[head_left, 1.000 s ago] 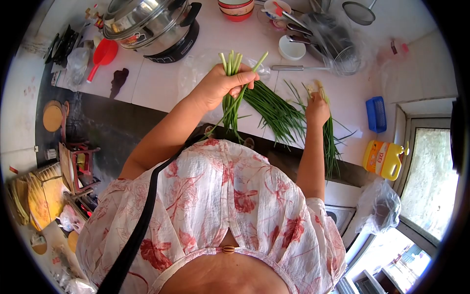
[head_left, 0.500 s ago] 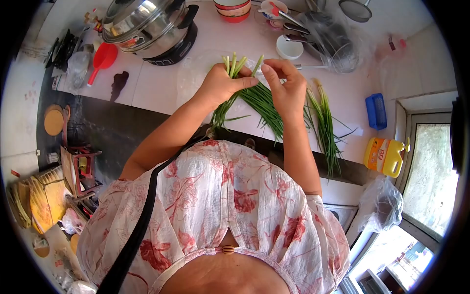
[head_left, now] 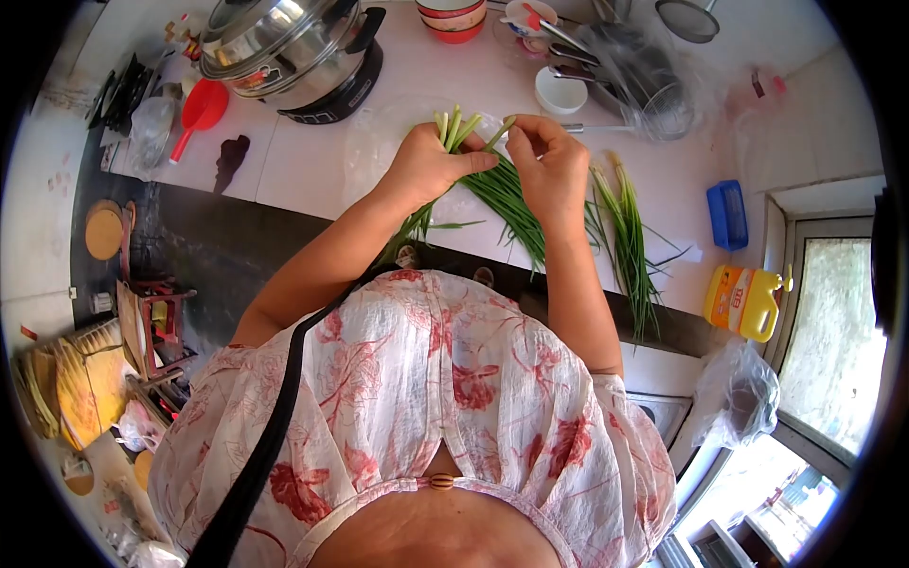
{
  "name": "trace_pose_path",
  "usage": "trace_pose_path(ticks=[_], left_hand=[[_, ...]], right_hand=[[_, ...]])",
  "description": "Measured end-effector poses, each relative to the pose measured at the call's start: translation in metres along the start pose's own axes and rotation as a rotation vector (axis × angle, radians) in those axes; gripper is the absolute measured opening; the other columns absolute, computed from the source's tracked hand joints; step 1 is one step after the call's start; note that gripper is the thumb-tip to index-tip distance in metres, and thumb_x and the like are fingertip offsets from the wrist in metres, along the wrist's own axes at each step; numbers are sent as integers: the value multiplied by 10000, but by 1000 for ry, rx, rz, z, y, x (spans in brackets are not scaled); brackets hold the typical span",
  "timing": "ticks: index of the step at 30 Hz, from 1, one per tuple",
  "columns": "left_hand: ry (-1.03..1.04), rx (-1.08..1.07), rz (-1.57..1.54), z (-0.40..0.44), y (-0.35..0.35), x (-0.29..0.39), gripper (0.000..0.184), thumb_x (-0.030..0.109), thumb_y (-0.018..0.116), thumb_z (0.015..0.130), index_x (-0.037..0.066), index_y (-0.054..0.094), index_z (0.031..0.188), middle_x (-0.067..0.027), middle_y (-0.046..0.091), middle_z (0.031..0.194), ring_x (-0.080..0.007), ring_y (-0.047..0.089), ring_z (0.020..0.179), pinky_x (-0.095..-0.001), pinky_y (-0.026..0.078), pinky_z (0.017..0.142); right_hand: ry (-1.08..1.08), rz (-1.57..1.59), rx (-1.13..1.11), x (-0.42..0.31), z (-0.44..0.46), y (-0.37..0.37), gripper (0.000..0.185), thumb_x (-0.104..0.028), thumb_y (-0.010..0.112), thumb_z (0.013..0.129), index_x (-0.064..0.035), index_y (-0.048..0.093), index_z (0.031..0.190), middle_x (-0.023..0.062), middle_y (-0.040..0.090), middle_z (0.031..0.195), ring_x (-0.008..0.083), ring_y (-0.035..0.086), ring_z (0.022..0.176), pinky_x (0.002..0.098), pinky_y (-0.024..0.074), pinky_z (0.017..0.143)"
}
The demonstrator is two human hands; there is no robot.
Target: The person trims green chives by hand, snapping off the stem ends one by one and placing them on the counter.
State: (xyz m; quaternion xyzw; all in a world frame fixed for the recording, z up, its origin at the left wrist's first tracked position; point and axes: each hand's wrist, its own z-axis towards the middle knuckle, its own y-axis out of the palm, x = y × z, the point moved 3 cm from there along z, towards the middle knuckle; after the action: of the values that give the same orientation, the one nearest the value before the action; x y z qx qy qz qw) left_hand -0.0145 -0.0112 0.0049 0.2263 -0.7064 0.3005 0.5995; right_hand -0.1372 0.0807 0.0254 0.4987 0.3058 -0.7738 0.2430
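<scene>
My left hand (head_left: 431,163) is closed around a small bunch of scallions (head_left: 454,129), pale stalk ends pointing up and away from me. Green leaves trail below that hand toward the counter's edge. Beside it, the thumb and fingertips of my right hand (head_left: 552,172) pinch the end of one scallion stalk (head_left: 499,133) that leans out from the bunch. Under and between my hands lies a pile of long green scallion leaves (head_left: 505,201), partly hidden by my right hand. Another scallion bunch (head_left: 625,222) rests to the right of my right forearm, its leaves hanging over the edge.
A steel steamer pot (head_left: 284,47) stands at the back left, near a red ladle (head_left: 201,109). Behind my hands are a white bowl (head_left: 561,92) and bagged utensils (head_left: 653,80). A blue basket (head_left: 727,216) and a yellow oil jug (head_left: 743,301) sit at the right.
The stalk at my right fingertips has tipped from nearly upright to leaning right. My right hand has shifted and turned slightly; my left hand keeps its hold on the bunch.
</scene>
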Motion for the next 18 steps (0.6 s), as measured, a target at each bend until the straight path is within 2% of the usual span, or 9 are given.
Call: trace_pose_path(ticks=[5, 7, 18], left_hand=[[-11, -7, -2, -2, 1, 3, 211, 144, 760, 693, -5, 630, 769, -29, 605, 678, -95, 535, 631, -244, 436, 590], [-7, -1, 4, -2, 1, 2, 211, 140, 761, 690, -5, 629, 768, -31, 606, 678, -95, 536, 631, -243, 438, 590], [40, 46, 131, -4, -1, 1, 186, 117, 759, 684, -5, 644, 765, -29, 604, 656, -87, 538, 602, -234, 426, 559]], right_hand=[[18, 12, 9, 5, -2, 0, 127, -62, 609, 765, 43, 628, 834, 100, 623, 655, 116, 579, 569, 247, 456, 542], [5, 109, 14, 6, -3, 0, 136, -74, 612, 770, 47, 628, 830, 92, 622, 647, 111, 576, 567, 247, 453, 537], [74, 66, 3, 6, -5, 0, 146, -88, 613, 772, 49, 641, 817, 92, 620, 627, 107, 570, 553, 244, 447, 529]])
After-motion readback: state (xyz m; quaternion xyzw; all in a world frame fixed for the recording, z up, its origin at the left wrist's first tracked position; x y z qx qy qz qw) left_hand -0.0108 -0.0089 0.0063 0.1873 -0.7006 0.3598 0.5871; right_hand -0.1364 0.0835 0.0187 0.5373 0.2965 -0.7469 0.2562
